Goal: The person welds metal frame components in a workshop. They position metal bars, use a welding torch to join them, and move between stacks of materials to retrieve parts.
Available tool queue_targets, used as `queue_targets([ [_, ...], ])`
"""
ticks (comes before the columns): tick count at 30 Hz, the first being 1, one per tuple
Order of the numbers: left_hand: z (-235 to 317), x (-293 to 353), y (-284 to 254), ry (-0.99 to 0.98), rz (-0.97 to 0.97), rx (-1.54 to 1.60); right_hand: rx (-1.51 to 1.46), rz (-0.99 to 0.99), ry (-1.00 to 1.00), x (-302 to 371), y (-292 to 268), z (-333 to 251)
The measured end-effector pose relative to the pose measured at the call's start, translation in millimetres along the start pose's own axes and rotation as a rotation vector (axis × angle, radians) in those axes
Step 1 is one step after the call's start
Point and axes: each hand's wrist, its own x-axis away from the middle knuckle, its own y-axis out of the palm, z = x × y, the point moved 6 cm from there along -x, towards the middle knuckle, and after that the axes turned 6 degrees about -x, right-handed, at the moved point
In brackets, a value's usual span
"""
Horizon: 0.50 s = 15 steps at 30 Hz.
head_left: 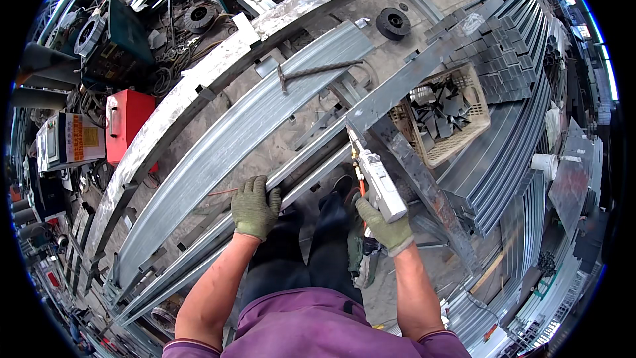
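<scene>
Holding a white welding torch (379, 189) in my gloved right hand (387, 225), fingers wrapped tight round its grip, I have its nozzle aimed at the joint where a long galvanised steel rail (311, 162) meets a grey steel crosspiece (397, 86) at mid-frame. My left hand (254, 207) is closed over the rail's edge at lower centre, pinning it down. This looks like the tacking step; next calls for a steady tip on the seam and no shifting of the rail. A beige plastic basket of metal plates (442, 116) sits right of centre, a red box (127, 122) at far left.
</scene>
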Motion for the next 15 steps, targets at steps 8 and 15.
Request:
queue_targets([
  [8, 3.7, -1.0, -2.7, 0.002, -0.007, -0.010, 0.071, -0.006, -0.021, 2.2, 4.1, 1.7],
  [15, 1.9, 0.0, -1.3, 0.004, 0.005, 0.011, -0.013, 0.028, 0.036, 5.5, 6.9, -6.2],
])
